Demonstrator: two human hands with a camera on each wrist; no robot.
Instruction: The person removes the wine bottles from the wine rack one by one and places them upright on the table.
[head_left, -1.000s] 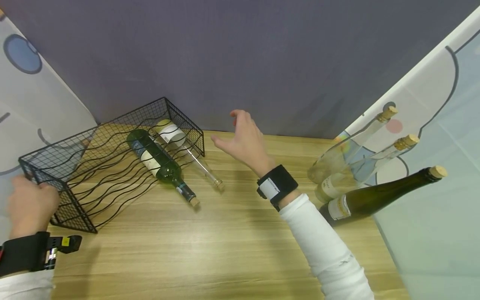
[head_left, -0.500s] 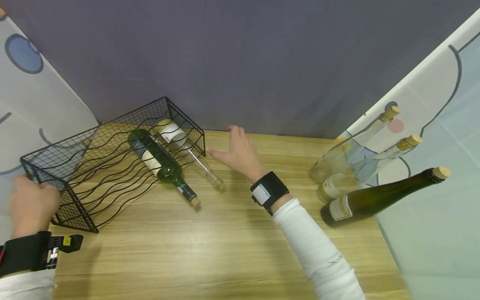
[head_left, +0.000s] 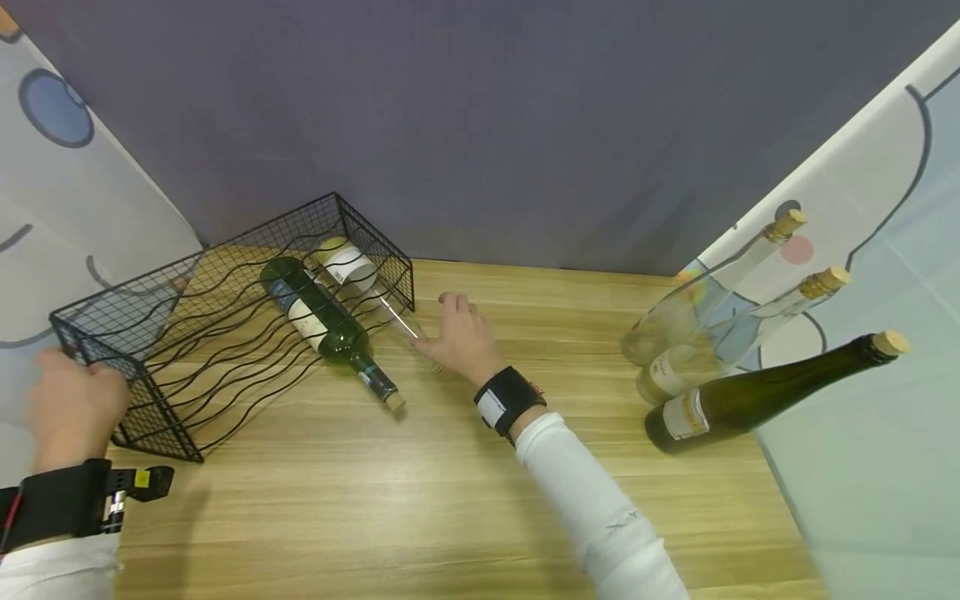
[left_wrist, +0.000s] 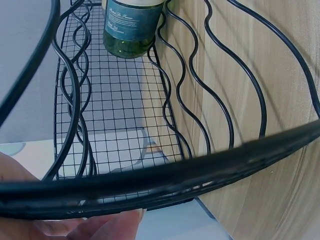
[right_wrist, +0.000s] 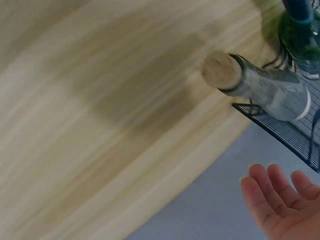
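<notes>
From where I stand, taking the table (head_left: 360,517) as a clock face with twelve at the grey wall (head_left: 525,125), the black wire rack (head_left: 171,412) sits around ten o'clock. At nine, the person's left hand (head_left: 78,408) grips the near-left end of it, fingers curled round the end rail. Two corked bottles lie in the rack, side by side, necks poking out toward between four and five o'clock. One is a green bottle (head_left: 337,333) with a pale label and a blue one; the other, nearer the rack's right end, is a clear bottle (head_left: 351,265) with a white label. The right hand (head_left: 461,337) hangs at about twelve, over by the clear bottle's neck, its fingers loosely extended and only slightly bent. The right wrist view shows those fingers apart from the glass, beyond the clear bottle's cork (right_wrist: 220,70); whether the thumb touches the neck I can't tell. Across the table, between two and three o'clock, three more corked bottles stand close together: a plain clear one (head_left: 660,337) farthest back, a labelled clear one (head_left: 671,375) in front of it, and a dark green one (head_left: 723,412) nearest the person. Both arms wear white sleeves (head_left: 600,517) and black wristbands (head_left: 510,398).
</notes>
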